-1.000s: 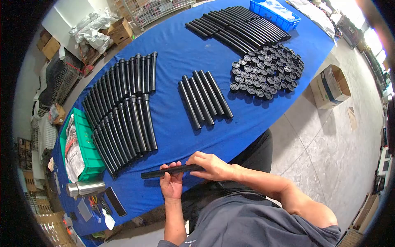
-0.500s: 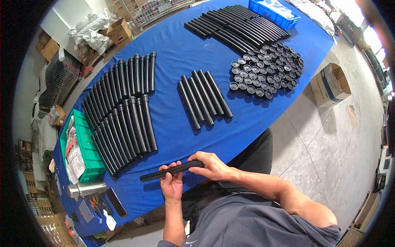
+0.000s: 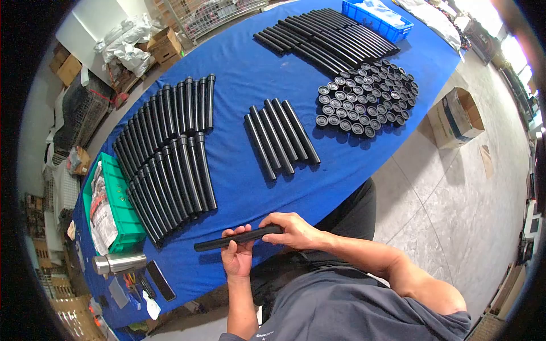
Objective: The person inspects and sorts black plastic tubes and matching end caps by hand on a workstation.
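Both of my hands hold one black tube (image 3: 213, 243) above the near edge of the blue-covered table. My left hand (image 3: 237, 256) is closed around its middle, thumb in front and fingers behind. At the tube's right end, my right hand (image 3: 290, 230) grips it, and the fingers cover that end. Beyond my hands lies a small group of black tubes without caps (image 3: 281, 136). To the left are two rows of capped black tubes (image 3: 170, 153). Many round black caps (image 3: 364, 99) stand clustered at the right, beside a stack of plain tubes (image 3: 327, 37).
A green crate (image 3: 128, 219) holding a printed bag stands at the table's left, near a steel flask (image 3: 119, 262), a phone (image 3: 161, 280) and small tools (image 3: 133, 284). A blue basket (image 3: 392, 28) sits at the far end. An open carton (image 3: 455, 119) rests on the floor at right.
Little differs: both hands keep the tube in almost the same place, and the right hand's fingers have shifted slightly at its end. The view has moved a touch.
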Demonstrator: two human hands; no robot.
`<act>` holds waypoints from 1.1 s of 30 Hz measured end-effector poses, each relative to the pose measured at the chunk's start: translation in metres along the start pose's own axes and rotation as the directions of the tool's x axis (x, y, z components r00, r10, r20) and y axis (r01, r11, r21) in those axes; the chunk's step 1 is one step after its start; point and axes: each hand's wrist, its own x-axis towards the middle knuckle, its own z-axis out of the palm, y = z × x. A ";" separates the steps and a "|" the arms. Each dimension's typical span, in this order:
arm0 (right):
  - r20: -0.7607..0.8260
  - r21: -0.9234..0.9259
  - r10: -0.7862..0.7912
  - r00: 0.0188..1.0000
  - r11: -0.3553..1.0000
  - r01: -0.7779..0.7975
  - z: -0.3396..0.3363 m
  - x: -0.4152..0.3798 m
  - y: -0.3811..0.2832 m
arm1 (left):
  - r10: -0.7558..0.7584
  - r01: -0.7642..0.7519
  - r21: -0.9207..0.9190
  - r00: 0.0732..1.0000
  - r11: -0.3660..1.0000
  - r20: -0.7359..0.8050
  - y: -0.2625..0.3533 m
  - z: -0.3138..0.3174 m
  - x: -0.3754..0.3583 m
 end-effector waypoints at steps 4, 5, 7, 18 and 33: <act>-0.036 -0.150 -0.173 0.984 0.975 0.166 -0.003 0.001 0.009 | -0.024 0.024 -0.013 0.999 1.000 -0.025 0.001 0.005 0.002; -0.049 -0.143 -0.177 0.983 0.975 0.168 -0.002 0.001 0.011 | -0.020 0.020 -0.007 1.000 1.000 -0.009 0.001 0.001 0.001; -0.075 -0.133 -0.185 0.980 0.976 0.174 -0.002 0.001 0.014 | -0.009 0.009 -0.007 1.000 1.000 0.010 0.000 -0.001 0.001; -0.027 0.024 0.019 0.999 1.000 -0.019 -0.002 0.000 0.014 | 0.017 -0.019 0.054 0.999 0.998 0.039 0.000 0.001 0.001; 0.011 0.046 0.086 0.996 0.995 -0.086 -0.007 -0.003 0.000 | -0.016 0.015 0.033 1.000 0.999 0.025 0.000 -0.005 0.001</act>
